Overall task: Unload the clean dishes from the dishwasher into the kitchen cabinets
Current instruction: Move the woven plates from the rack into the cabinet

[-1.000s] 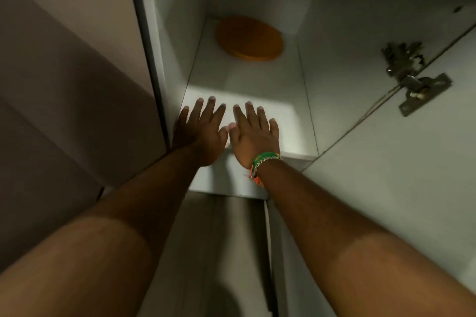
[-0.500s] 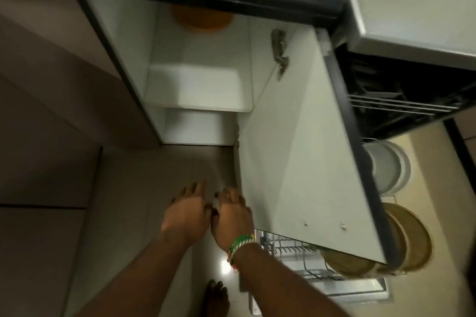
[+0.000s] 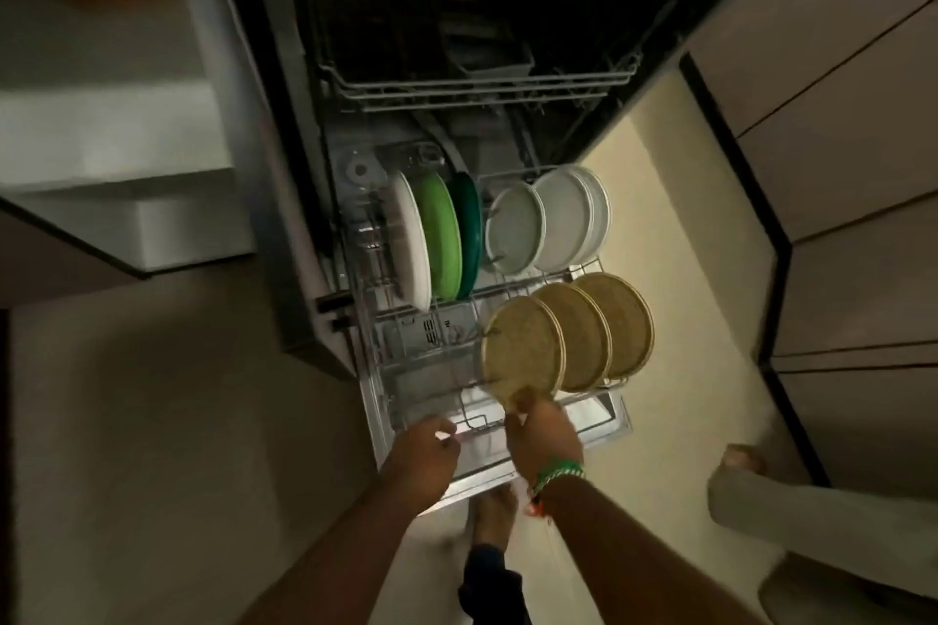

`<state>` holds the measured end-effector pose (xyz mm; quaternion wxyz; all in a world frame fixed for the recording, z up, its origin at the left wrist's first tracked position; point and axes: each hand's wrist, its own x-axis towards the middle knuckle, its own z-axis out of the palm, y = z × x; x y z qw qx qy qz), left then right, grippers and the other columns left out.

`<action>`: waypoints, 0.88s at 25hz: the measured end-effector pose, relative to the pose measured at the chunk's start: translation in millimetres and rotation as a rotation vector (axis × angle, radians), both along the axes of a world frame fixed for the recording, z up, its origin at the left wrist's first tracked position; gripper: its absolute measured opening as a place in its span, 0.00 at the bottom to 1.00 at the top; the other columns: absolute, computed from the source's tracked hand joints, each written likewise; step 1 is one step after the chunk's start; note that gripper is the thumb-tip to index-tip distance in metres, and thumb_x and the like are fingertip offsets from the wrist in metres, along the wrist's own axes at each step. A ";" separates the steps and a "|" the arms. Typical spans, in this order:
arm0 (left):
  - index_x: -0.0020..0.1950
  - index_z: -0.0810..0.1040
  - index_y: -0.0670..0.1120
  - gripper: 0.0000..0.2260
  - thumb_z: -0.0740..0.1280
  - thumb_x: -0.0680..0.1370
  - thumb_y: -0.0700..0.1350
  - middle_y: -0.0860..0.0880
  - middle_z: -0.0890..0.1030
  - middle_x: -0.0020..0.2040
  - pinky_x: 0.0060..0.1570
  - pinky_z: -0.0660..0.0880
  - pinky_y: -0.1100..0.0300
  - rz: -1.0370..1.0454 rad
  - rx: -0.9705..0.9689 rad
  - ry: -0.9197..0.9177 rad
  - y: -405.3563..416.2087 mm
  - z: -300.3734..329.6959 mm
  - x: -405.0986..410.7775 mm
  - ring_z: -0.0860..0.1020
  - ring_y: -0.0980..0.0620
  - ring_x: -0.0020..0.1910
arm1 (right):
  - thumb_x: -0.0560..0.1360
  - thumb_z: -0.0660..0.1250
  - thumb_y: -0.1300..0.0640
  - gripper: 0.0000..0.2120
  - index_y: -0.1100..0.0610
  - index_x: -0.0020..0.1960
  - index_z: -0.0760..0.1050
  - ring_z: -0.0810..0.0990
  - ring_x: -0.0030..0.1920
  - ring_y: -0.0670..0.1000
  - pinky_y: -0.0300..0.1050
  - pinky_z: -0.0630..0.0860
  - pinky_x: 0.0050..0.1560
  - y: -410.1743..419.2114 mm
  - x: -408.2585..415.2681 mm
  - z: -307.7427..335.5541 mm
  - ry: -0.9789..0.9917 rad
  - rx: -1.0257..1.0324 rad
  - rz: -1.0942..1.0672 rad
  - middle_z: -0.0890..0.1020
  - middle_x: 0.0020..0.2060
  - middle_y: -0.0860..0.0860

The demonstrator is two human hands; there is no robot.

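Fingers of my right hand (image 3: 540, 431) pinch the near rim of the front tan plate (image 3: 523, 345), upright in the lower rack (image 3: 406, 365) of the dishwasher; left hand (image 3: 424, 447) loosely curled, empty, at the rack edge. Risk: one-edge grip may slip; plate could knock the neighbouring tan plate (image 3: 583, 335)

Cream floor (image 3: 675, 320) — another person's bare foot (image 3: 742, 456) at right.
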<state>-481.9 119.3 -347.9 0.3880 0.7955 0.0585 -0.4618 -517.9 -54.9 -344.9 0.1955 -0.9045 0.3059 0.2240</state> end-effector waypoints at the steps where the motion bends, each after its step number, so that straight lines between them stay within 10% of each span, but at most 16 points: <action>1: 0.53 0.81 0.53 0.05 0.66 0.80 0.46 0.53 0.82 0.49 0.48 0.74 0.62 0.049 -0.010 0.013 -19.1 -2.7 6.1 0.81 0.50 0.51 | 0.76 0.65 0.52 0.16 0.53 0.63 0.74 0.80 0.55 0.59 0.51 0.78 0.52 -23.8 6.5 -5.5 -0.041 -0.031 -0.073 0.81 0.54 0.56; 6: 0.56 0.81 0.48 0.06 0.67 0.81 0.45 0.46 0.83 0.51 0.47 0.75 0.58 0.297 0.025 0.078 -106.5 -50.4 48.0 0.80 0.47 0.48 | 0.71 0.73 0.48 0.34 0.57 0.72 0.64 0.76 0.63 0.62 0.60 0.76 0.63 -111.8 62.7 -81.1 -0.089 0.001 -0.332 0.76 0.64 0.58; 12: 0.65 0.77 0.44 0.21 0.71 0.77 0.55 0.43 0.81 0.62 0.58 0.76 0.52 0.448 0.116 0.122 -149.3 -102.2 76.4 0.80 0.42 0.58 | 0.77 0.64 0.51 0.13 0.55 0.59 0.75 0.82 0.52 0.64 0.52 0.79 0.51 -130.0 79.9 -74.4 0.092 0.139 -0.049 0.83 0.50 0.58; 17: 0.71 0.73 0.49 0.30 0.63 0.78 0.68 0.45 0.76 0.69 0.67 0.70 0.45 0.809 -0.025 0.230 -163.4 -98.5 94.3 0.76 0.43 0.65 | 0.75 0.62 0.43 0.10 0.47 0.50 0.76 0.77 0.31 0.44 0.41 0.75 0.32 -118.4 64.0 12.0 -0.342 0.256 0.080 0.80 0.35 0.43; 22: 0.61 0.75 0.52 0.15 0.58 0.83 0.60 0.46 0.79 0.55 0.61 0.71 0.46 0.978 -0.276 0.298 -187.1 -96.1 102.0 0.78 0.44 0.54 | 0.80 0.53 0.31 0.23 0.47 0.56 0.76 0.77 0.47 0.43 0.45 0.77 0.44 -156.7 69.3 -11.3 -0.529 0.337 0.030 0.78 0.49 0.42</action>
